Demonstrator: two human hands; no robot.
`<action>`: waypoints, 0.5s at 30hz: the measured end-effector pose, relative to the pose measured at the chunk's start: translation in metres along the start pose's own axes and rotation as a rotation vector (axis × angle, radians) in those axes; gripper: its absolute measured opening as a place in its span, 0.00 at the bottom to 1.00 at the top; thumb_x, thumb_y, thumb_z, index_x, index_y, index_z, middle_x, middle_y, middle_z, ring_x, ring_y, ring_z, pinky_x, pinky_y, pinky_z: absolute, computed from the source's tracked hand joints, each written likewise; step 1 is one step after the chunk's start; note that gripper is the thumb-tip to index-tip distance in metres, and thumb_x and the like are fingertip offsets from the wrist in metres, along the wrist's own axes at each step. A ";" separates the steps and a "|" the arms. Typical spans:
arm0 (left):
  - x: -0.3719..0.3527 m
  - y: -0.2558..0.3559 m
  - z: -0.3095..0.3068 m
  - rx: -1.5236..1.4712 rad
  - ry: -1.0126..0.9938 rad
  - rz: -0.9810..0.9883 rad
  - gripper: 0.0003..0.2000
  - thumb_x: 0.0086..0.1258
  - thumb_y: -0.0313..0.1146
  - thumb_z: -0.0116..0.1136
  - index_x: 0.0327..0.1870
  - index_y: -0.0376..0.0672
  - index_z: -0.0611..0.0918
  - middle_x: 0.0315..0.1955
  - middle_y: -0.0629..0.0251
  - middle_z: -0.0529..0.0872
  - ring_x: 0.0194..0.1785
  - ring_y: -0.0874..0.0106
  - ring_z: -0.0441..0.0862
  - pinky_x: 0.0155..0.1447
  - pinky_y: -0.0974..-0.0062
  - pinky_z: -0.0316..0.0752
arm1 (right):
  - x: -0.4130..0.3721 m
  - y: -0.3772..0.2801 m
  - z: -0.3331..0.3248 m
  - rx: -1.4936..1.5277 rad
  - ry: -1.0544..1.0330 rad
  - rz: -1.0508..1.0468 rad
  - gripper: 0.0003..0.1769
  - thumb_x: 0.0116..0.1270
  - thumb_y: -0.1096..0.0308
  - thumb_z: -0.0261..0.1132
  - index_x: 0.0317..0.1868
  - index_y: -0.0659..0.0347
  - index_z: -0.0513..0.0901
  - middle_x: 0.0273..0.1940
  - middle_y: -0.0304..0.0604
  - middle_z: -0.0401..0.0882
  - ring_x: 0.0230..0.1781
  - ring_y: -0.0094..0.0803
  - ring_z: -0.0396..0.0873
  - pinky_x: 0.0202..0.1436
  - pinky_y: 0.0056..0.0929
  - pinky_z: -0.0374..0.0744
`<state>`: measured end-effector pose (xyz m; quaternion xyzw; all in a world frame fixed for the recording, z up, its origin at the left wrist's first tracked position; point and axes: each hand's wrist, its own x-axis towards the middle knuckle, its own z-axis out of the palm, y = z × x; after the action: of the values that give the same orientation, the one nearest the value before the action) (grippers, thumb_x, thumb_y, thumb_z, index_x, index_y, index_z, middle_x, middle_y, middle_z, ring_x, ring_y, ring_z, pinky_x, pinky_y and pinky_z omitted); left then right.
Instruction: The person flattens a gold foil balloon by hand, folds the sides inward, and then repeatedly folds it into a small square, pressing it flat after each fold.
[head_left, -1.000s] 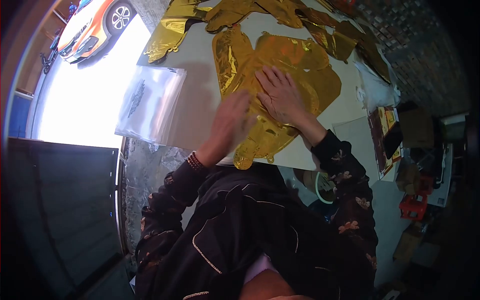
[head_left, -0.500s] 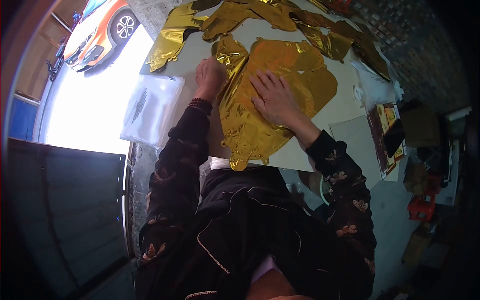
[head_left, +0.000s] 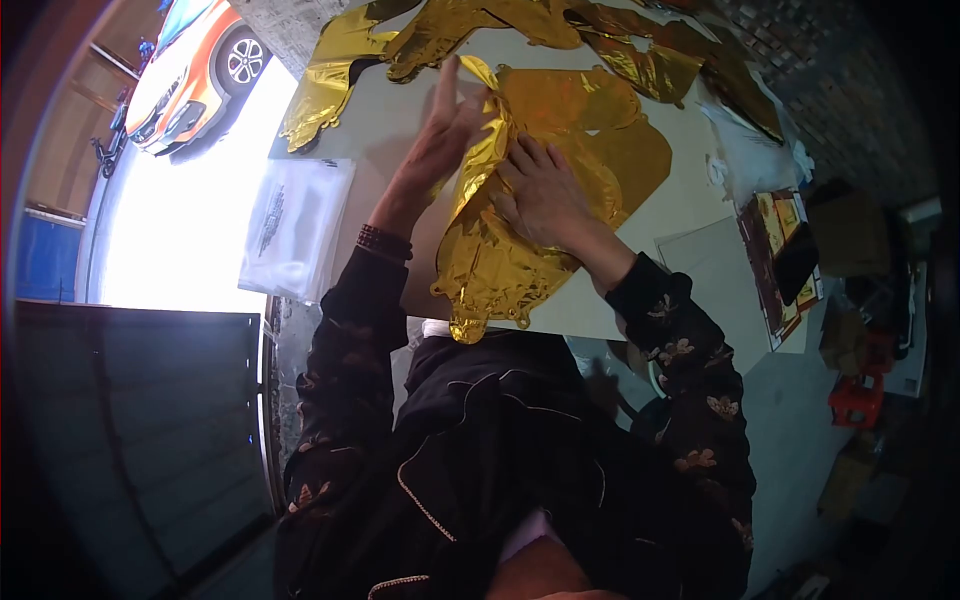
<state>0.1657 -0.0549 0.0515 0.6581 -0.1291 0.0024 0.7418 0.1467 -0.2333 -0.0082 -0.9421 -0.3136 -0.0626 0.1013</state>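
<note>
A flat, uninflated gold foil balloon (head_left: pixel 600 160) with small tabs along its rim lies on the table in front of me. My right hand (head_left: pixel 545 195) rests palm down on its middle, fingers spread. At the balloon's left edge, my left hand (head_left: pixel 447 130) is turned on its side with the fingers stretched out away from me. The foil beside it is creased and folded inward. Part of that edge is hidden behind the left hand.
More gold foil balloons (head_left: pixel 480 25) lie along the table's far side. Clear plastic bags (head_left: pixel 295 215) sit at the left edge. To the right are a white plastic bag (head_left: pixel 750 150) and a printed box with a dark phone-like object (head_left: pixel 797 262). A red stool (head_left: pixel 857 400) stands on the floor.
My left hand has gone from a closed grip on the balloon's left edge to stretched fingers, moving slightly right and folding that edge inward. The right hand stays almost in place.
</note>
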 end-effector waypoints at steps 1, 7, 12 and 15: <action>0.000 -0.006 -0.004 -0.042 0.026 0.030 0.36 0.81 0.38 0.50 0.82 0.39 0.45 0.71 0.36 0.68 0.69 0.56 0.78 0.71 0.67 0.73 | 0.000 0.000 -0.001 -0.014 -0.017 0.004 0.35 0.77 0.47 0.50 0.77 0.57 0.65 0.79 0.50 0.58 0.81 0.50 0.52 0.83 0.52 0.50; -0.006 -0.068 -0.022 0.649 0.008 0.179 0.28 0.77 0.32 0.51 0.77 0.39 0.65 0.73 0.44 0.69 0.73 0.51 0.72 0.74 0.63 0.68 | -0.001 0.001 0.005 0.098 0.094 -0.022 0.33 0.76 0.49 0.51 0.72 0.61 0.71 0.77 0.54 0.60 0.81 0.51 0.53 0.83 0.52 0.50; -0.018 -0.068 -0.004 1.110 0.003 0.263 0.24 0.79 0.37 0.45 0.75 0.46 0.69 0.72 0.53 0.72 0.78 0.49 0.63 0.78 0.54 0.58 | 0.001 -0.001 -0.009 -0.015 -0.090 0.001 0.33 0.75 0.48 0.50 0.70 0.62 0.73 0.76 0.54 0.62 0.81 0.50 0.52 0.83 0.55 0.49; -0.010 -0.056 0.005 1.206 -0.051 0.119 0.24 0.84 0.44 0.38 0.76 0.45 0.68 0.75 0.56 0.70 0.80 0.49 0.59 0.80 0.55 0.51 | 0.001 0.000 -0.006 -0.010 -0.070 -0.003 0.34 0.75 0.47 0.49 0.72 0.61 0.72 0.76 0.54 0.62 0.81 0.49 0.52 0.82 0.55 0.49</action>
<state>0.1647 -0.0652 -0.0050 0.9540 -0.1592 0.1007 0.2334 0.1474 -0.2338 -0.0024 -0.9437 -0.3180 -0.0311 0.0856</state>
